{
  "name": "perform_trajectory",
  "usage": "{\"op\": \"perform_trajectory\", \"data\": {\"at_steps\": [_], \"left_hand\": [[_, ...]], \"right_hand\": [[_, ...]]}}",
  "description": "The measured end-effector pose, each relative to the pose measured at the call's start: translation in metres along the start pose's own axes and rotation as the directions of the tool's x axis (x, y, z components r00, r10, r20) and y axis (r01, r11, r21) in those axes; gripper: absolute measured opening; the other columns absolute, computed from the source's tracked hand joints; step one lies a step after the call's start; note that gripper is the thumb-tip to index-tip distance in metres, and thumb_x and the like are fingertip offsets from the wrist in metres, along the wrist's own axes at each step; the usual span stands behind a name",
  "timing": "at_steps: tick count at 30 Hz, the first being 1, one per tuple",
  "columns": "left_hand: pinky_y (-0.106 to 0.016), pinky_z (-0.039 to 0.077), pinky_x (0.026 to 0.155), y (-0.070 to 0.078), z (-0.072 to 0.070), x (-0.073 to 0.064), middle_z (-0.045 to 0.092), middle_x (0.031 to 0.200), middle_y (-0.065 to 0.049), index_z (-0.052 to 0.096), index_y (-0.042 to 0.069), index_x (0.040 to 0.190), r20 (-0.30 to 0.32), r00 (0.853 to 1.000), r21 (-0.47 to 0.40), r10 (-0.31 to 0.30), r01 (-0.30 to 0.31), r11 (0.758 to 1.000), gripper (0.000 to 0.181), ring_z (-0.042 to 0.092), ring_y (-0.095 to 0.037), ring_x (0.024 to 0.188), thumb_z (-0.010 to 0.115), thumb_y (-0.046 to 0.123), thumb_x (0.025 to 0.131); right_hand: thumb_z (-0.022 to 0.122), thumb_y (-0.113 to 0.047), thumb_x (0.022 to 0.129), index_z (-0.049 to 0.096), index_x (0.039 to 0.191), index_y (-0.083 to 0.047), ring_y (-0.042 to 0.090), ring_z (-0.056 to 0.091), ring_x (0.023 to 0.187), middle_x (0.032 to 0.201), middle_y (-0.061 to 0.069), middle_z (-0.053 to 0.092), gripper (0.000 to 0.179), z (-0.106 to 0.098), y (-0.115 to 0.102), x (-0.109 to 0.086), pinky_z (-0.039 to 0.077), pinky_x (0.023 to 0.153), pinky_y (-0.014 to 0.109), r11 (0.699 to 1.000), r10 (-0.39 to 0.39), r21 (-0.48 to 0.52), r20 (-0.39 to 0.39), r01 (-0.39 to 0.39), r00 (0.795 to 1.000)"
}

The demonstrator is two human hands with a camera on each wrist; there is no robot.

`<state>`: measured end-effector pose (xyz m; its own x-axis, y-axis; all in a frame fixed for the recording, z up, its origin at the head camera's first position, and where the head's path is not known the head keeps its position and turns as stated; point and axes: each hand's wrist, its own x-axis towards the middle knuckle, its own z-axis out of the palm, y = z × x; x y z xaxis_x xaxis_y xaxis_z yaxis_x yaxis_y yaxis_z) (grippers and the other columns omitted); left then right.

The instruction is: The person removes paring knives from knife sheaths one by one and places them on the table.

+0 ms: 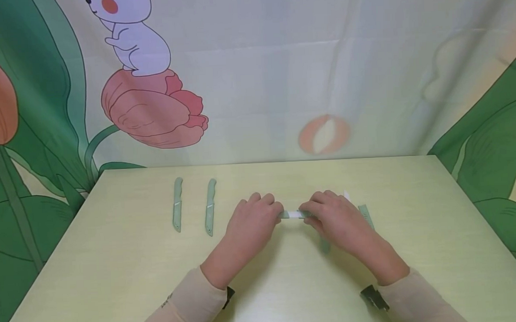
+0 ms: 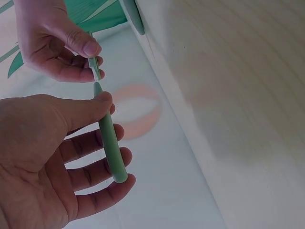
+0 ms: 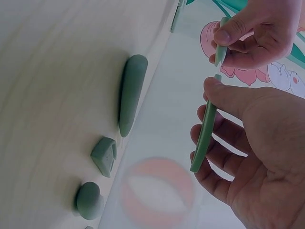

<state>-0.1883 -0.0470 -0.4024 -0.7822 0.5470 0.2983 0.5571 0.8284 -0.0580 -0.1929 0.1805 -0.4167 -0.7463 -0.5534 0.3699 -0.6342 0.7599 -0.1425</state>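
Observation:
Between both hands is a small green-handled knife with a white blade (image 1: 294,214). My left hand (image 1: 255,218) pinches its rounded handle (image 2: 112,150) between thumb and fingers. My right hand (image 1: 340,219) grips the narrow green sheath (image 3: 204,138), with thumb on one side and fingers on the other. A short stretch of the blade shows between handle and sheath; the sheath hides the rest. Under and beside my right hand lie a green handle (image 1: 325,245), a white blade tip (image 1: 347,194) and another sheath (image 1: 366,216), all partly hidden in the head view.
On the table's left side, two sheathed green knives (image 1: 177,205) (image 1: 210,207) lie side by side, handles pointing away. In the right wrist view, a green handle (image 3: 133,95), a sheath end (image 3: 105,156) and a rounded green end (image 3: 88,200) rest on the tabletop (image 1: 129,282). A printed curtain (image 1: 255,94) hangs behind.

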Motion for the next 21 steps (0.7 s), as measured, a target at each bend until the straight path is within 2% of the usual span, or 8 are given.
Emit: {"op": "perform_trajectory", "data": {"at_steps": [21], "left_hand": [[-0.028,0.042,0.058,-0.0028,-0.0009,-0.0001,0.059,0.084,0.003,0.078,0.019,0.103,0.033,0.999,-0.01,-0.021,0.021,1.0,0.012,0.048,-0.018,0.072,0.084,0.024,0.093]], "right_hand": [[0.09,-0.012,0.086,0.08,0.111,-0.012,0.021,0.06,0.083,0.099,0.0,0.07,0.026,-0.0046,0.0008,-0.0012,0.048,0.063,0.031,0.999,0.028,-0.017,0.016,-0.028,0.999]]}}
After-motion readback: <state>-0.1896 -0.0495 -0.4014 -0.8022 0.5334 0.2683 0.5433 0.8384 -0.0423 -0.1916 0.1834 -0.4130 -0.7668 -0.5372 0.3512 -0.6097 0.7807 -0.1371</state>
